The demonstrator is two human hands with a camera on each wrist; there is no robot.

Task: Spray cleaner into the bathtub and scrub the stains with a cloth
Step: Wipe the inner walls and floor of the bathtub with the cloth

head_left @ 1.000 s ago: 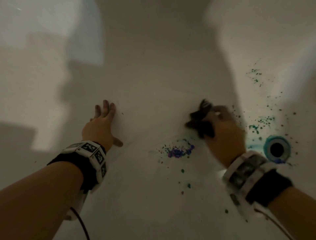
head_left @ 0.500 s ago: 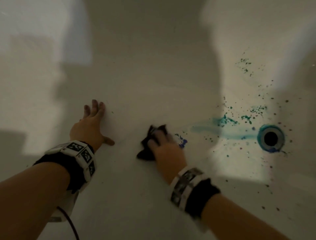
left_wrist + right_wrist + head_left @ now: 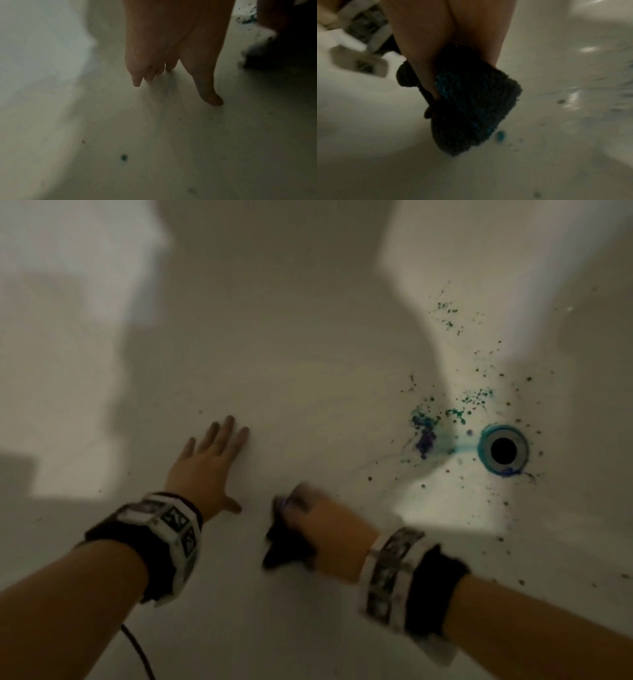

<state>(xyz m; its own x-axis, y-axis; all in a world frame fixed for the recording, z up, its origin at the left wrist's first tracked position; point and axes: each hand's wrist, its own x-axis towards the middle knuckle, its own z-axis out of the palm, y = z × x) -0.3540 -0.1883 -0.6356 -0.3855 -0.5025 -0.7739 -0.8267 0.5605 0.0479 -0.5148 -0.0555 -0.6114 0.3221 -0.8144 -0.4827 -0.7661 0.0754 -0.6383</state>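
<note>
Right, status at this frame:
left hand (image 3: 205, 470): fingers straight and spread, palm flat on the bathtub (image 3: 308, 344) floor, left of frame centre; held nothing. Wrist view showed its fingertips (image 3: 137, 83) touching the white surface.
right hand (image 3: 322, 532): lower centre of frame, motion-blurred; grip clamped on the cloth (image 3: 286, 546), fingers curled over it, pressing it to the tub floor just right of the left hand.
cloth: dark, bunched. Wrist view showed blue-teal smears on its underside (image 3: 471, 102).
stains (image 3: 426, 436): blue-purple blot and teal smear at right of frame, just left of the drain (image 3: 503, 450); well apart from the cloth. Dark green specks scattered above, below and right of the drain, up the tub wall toward upper right.
drain: round, open hole, teal ring along its left rim.
wrist bands: marker-patterned band on each wrist; cable trailing from the left one at bottom edge.
</note>
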